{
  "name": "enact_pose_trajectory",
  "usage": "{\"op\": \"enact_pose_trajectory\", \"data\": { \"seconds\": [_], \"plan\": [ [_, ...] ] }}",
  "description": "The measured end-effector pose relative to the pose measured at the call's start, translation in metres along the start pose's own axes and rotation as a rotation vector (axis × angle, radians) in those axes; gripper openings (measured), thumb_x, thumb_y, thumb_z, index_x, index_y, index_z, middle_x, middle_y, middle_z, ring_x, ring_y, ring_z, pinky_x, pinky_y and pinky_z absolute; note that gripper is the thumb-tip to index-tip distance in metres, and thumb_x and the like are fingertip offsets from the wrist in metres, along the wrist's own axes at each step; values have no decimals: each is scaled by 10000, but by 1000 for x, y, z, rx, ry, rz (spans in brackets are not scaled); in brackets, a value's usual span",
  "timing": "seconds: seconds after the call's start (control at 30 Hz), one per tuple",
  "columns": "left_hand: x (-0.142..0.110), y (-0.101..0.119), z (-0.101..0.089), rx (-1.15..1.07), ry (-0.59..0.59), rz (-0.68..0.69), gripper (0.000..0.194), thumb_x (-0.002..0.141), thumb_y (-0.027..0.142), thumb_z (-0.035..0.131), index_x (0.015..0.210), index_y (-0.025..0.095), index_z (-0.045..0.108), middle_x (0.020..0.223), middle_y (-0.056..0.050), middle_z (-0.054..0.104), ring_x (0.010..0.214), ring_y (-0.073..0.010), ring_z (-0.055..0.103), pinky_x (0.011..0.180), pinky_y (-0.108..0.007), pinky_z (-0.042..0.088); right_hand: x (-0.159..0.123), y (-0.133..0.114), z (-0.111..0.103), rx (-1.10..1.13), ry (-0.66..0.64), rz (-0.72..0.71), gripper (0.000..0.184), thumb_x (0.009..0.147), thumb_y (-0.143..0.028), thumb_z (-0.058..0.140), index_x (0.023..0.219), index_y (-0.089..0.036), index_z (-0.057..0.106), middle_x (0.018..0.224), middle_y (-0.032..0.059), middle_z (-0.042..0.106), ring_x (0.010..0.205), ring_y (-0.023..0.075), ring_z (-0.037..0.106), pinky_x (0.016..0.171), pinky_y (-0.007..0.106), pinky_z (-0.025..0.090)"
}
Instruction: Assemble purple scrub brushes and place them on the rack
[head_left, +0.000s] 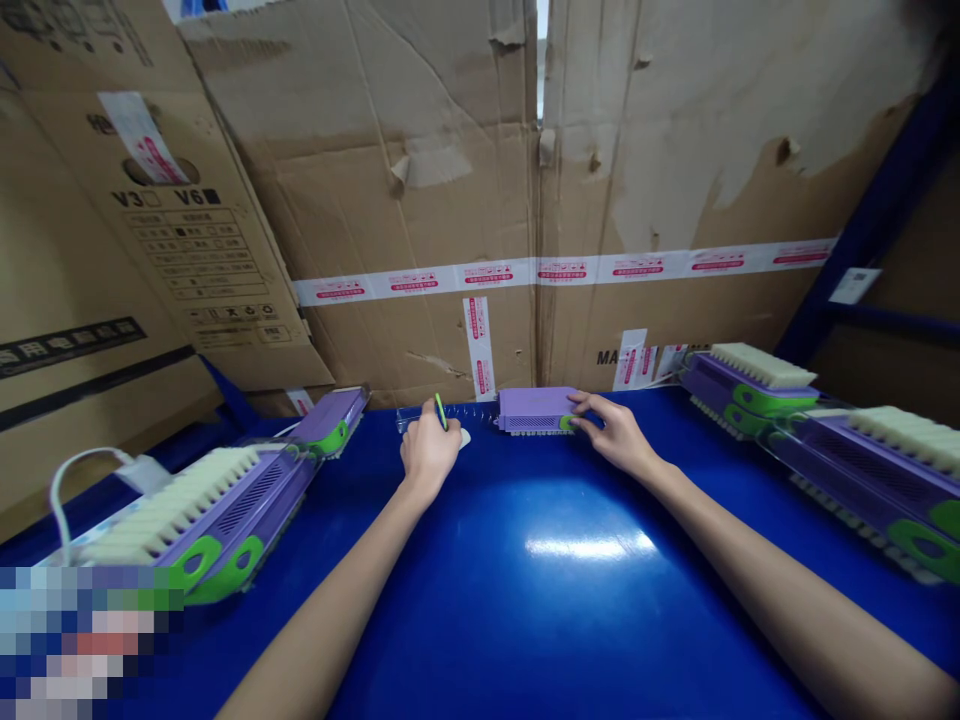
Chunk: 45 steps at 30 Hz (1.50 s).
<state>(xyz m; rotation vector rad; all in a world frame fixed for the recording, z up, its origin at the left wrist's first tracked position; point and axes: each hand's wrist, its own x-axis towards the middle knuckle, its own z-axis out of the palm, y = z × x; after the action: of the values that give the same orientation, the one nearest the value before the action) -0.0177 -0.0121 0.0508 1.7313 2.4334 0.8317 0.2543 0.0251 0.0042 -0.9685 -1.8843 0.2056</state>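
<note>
My left hand (431, 448) is closed in a pinch near the table's far edge. A thin green stick-like piece (440, 410) rises from its fingers, and a small white piece (465, 438) shows beside them; the rest is hidden by the hand. Just beyond it lies something clear (406, 416). To the right, a purple plastic brush head (534, 408) lies with short pale bristles along its lower edge. My right hand (611, 432) grips its green right end between thumb and fingers. What looks like a clear coil (476, 412) spans the space between hand and brush head.
Purple-and-green brush heads with cream bristles are stacked at left (240, 510) and right (862, 450). A white cable (60, 490) loops at the left. Cardboard (420, 220) walls off the back of the blue table (480, 600); a blue metal post (862, 220) stands at right.
</note>
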Motion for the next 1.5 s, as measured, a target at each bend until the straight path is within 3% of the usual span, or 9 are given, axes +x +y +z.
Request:
{"op": "enact_pose_trajectory", "data": {
  "seconds": [0.4, 0.73, 0.87, 1.0, 1.13, 1.3, 1.5],
  "plan": [
    [-1, -1, 0, 150, -3, 83, 651, 814, 271, 435, 1418, 95, 271, 899, -188, 687, 869, -339, 665, 712, -409, 482, -1, 0, -6, -32, -20, -26, 36, 796, -245, 563, 782, -213, 558, 1070, 113, 689, 1068, 249, 626, 922, 428, 482],
    [4, -6, -2, 160, -43, 132, 595, 808, 244, 426, 1389, 149, 340, 927, -179, 682, 897, -342, 655, 718, -404, 481, -1, 5, -8, -24, -2, -7, 33, 799, -247, 558, 788, -217, 549, 1081, 117, 688, 1092, 252, 616, 932, 426, 480],
    [4, -5, -2, 91, -121, 193, 600, 804, 215, 435, 1393, 178, 322, 853, -131, 692, 819, -285, 672, 705, -354, 478, -2, 4, -8, -28, -7, -6, 37, 805, -252, 553, 794, -216, 551, 1085, 116, 686, 1097, 253, 612, 934, 429, 478],
    [1, -3, 1, -60, -232, 241, 673, 780, 168, 476, 1414, 178, 251, 693, -47, 671, 593, -184, 653, 616, -268, 467, -2, 0, -8, -23, -10, -19, 48, 799, -259, 576, 799, -214, 562, 1061, 103, 691, 1076, 249, 622, 929, 419, 483],
    [1, -4, 9, -247, -354, 250, 678, 774, 145, 485, 1403, 151, 235, 556, 14, 617, 427, -131, 586, 501, -212, 442, -3, -8, -6, -52, -8, -64, 210, 754, -327, 666, 906, -196, 606, 1054, 109, 671, 1032, 248, 630, 921, 407, 489],
    [5, -6, 14, -316, -425, 220, 699, 752, 138, 512, 1400, 122, 250, 498, 32, 602, 397, -129, 573, 464, -202, 443, -7, -12, 4, -151, -74, 30, 633, 668, -439, 743, 1228, -228, 535, 1342, 132, 467, 1246, 307, 458, 1038, 495, 380],
    [4, -4, 9, -247, -460, 261, 734, 710, 123, 506, 1408, 99, 278, 460, 40, 590, 390, -135, 578, 486, -218, 467, -10, -9, 9, -151, -73, 56, 532, 704, -426, 717, 1183, -241, 581, 1271, 113, 472, 1190, 298, 494, 1016, 465, 411]
  ]
}}
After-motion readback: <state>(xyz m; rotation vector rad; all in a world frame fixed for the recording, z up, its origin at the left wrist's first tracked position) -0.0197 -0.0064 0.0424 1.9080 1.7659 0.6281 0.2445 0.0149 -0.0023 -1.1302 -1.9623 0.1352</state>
